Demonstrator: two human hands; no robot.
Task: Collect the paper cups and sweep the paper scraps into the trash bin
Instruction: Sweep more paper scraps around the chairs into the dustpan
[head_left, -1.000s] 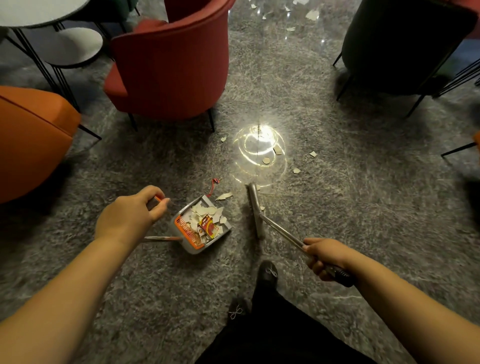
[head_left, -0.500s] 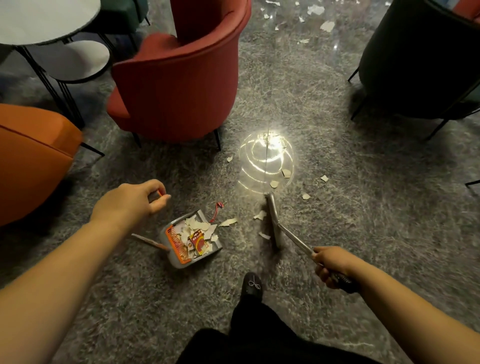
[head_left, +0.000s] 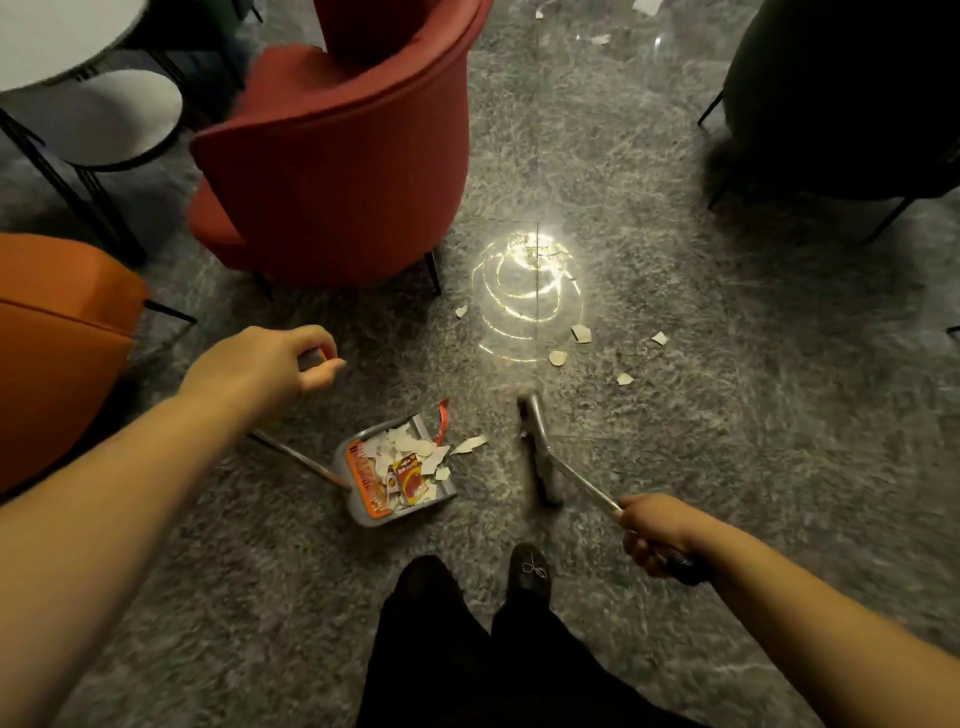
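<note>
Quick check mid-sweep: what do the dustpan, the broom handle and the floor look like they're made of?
Dustpan: probably plastic, matte grey moulded walls with an orange strip along the rim. Broom handle: looks like metal, a thin silvery tube that catches the light; the grip end in the right hand is dark, maybe rubber or plastic. Floor: likely polished stone or tile, grey and veined, mirroring a ceiling light.

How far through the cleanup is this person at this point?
Partly done. The dustpan already holds a pile of scraps. The left hand holds its handle and the right hand grips the broom. One scrap lies at the pan's lip; more scraps remain beyond. No cups or bin in view.
</note>
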